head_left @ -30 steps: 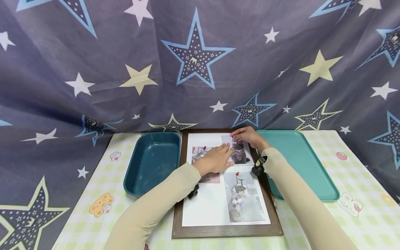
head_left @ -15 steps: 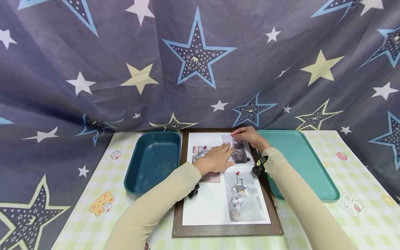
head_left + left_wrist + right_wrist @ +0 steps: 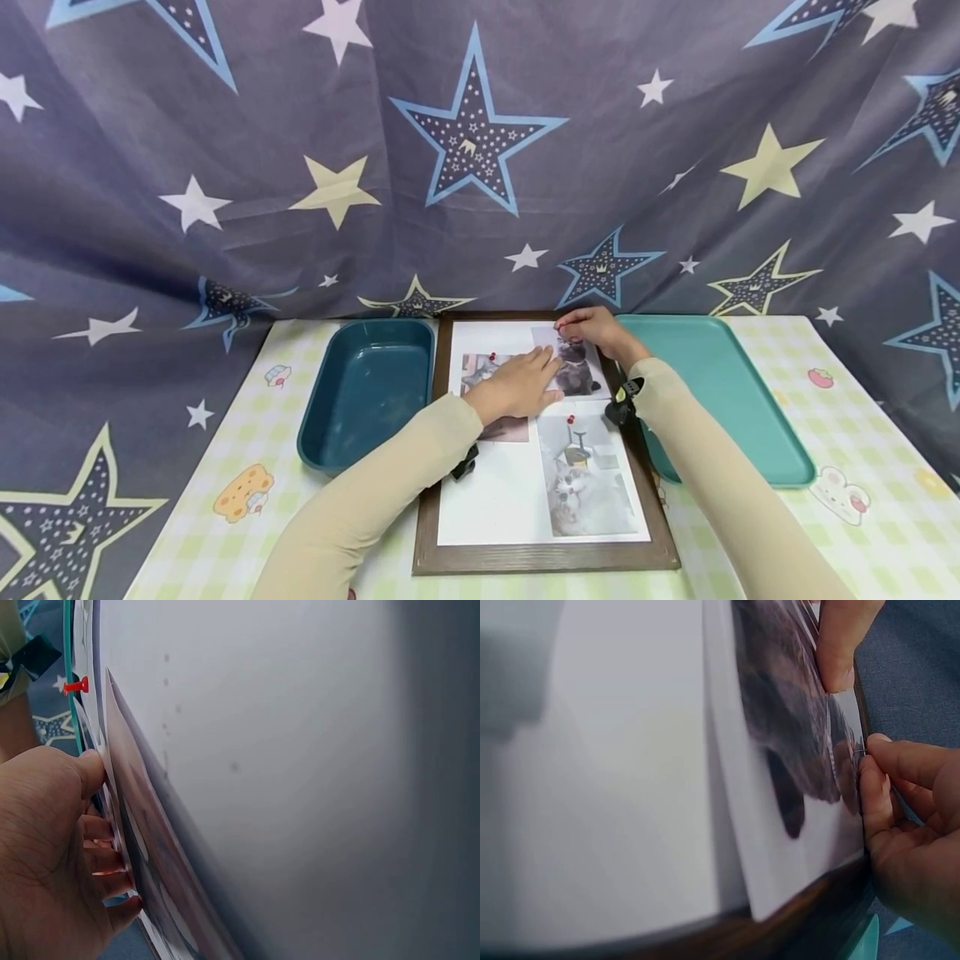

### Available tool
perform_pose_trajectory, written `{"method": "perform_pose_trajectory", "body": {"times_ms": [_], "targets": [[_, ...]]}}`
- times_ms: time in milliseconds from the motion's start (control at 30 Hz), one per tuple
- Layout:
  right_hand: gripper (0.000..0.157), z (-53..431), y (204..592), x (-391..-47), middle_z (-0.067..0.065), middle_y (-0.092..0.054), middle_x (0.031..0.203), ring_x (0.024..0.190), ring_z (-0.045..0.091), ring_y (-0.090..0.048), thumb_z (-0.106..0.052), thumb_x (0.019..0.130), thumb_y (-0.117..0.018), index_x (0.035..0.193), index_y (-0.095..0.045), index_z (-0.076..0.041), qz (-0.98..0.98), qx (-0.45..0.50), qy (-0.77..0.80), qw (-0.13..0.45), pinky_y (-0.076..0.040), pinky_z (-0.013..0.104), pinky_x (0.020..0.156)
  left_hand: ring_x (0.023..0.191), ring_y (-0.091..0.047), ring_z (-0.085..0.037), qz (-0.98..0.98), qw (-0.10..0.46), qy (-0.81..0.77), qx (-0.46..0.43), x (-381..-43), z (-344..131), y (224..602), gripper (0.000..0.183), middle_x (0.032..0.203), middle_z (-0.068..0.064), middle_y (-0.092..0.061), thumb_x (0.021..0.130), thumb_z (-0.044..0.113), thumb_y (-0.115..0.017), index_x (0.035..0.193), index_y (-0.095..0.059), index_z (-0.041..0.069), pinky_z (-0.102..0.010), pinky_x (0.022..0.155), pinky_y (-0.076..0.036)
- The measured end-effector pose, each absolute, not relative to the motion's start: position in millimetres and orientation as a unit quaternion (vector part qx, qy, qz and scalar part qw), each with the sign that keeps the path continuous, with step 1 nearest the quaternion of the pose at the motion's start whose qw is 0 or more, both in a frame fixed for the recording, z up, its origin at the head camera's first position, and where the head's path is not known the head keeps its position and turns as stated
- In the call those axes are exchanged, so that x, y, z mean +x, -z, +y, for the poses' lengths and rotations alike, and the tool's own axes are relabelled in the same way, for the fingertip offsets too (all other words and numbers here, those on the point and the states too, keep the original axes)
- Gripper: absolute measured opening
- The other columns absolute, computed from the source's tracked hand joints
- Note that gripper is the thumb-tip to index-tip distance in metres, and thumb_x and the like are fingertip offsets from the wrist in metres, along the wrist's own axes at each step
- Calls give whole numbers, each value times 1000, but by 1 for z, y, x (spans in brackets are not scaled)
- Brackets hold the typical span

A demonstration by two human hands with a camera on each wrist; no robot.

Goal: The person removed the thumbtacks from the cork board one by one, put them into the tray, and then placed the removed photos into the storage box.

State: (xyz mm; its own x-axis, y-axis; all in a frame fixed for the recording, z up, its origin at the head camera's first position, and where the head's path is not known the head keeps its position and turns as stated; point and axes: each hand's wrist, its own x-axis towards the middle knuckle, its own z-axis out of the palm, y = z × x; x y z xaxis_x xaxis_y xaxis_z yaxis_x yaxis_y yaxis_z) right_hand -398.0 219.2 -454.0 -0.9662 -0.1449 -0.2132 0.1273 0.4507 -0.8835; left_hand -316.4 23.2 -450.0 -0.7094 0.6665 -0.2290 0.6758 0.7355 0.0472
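Observation:
A white board [image 3: 487, 508] in a brown wooden frame [image 3: 547, 562] lies on the table. At its upper right is a photo of a dark grey cat [image 3: 576, 375]. My left hand [image 3: 521, 385] rests on the board with fingers extended, touching that photo's left part and covering much of another photo [image 3: 474, 368]. At the cat photo's top, my right hand [image 3: 596, 330] pinches a red push pin between thumb and forefinger; the pin's thin needle [image 3: 860, 751] shows in the right wrist view. A pale cat photo [image 3: 588, 492] below bears its own red push pin [image 3: 571, 419].
Left of the frame stands a deep dark-blue tray [image 3: 315, 433]. A flat teal tray [image 3: 727, 400] lies on the right, partly under the right forearm. The checked tablecloth [image 3: 202, 533] meets a star-patterned curtain [image 3: 480, 250] behind.

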Motion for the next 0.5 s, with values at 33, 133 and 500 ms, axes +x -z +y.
{"method": "perform_pose_trajectory", "body": {"times_ms": [33,133,500], "targets": [[28,220,454,-398,12,-73,112,86,10,-63,-6,98,-65,123,-69,6,842,-5,524,129,-53,24,81,159,-14,-30,924,116,20,364,-316,23,449,69,172,-15,-10,109,52,-31,164,-18,11,-42,128,-21],[28,220,454,-398,10,-74,109,86,10,-63,-6,98,-66,123,-68,6,840,-8,527,128,-53,24,80,159,-13,-30,924,117,20,364,-316,23,449,69,172,-15,-10,109,51,-31,164,-18,11,-42,128,-21],[28,221,454,-398,13,-73,112,86,11,-63,-6,99,-65,124,-68,6,838,-10,531,130,-53,24,80,159,-13,-31,924,117,24,364,-316,23,449,69,172,-15,-10,110,52,-30,164,-18,11,-41,128,-21]]}}
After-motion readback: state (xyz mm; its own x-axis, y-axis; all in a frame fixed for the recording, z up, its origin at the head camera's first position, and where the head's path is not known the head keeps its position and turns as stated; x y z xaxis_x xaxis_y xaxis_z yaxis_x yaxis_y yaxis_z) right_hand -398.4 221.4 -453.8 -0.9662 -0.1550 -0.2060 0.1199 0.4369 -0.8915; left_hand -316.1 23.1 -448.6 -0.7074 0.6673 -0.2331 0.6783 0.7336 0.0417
